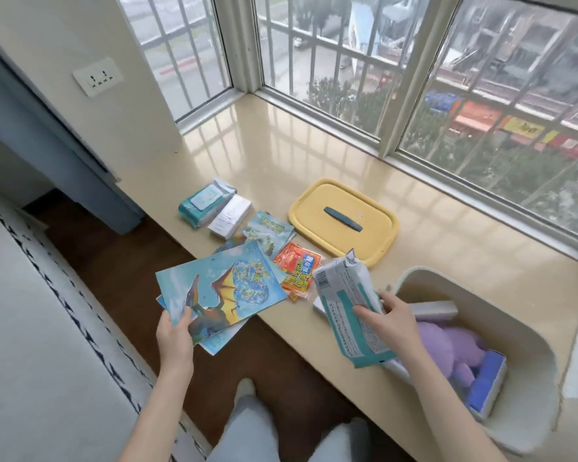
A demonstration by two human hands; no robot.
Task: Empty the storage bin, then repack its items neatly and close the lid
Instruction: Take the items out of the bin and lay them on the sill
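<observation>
left hand [176, 328] gripping dinosaur books [221, 288] overhanging sill [281, 155] edge, right hand [394, 320] clasping wipes pack [344, 295], seemingly over bin [481, 290] rim

Two wipes packs [202, 203] [347, 308], one yellow lid [314, 203], one bin [528, 325], one plush toy [447, 341]

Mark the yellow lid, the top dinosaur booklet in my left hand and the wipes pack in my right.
yellow lid [314, 203]: head view, bare top surface left of its dark handle.
dinosaur booklet [221, 288]: head view, cover's middle, on the flying reptile's wing.
held wipes pack [337, 295]: head view, printed face near its middle.
</observation>
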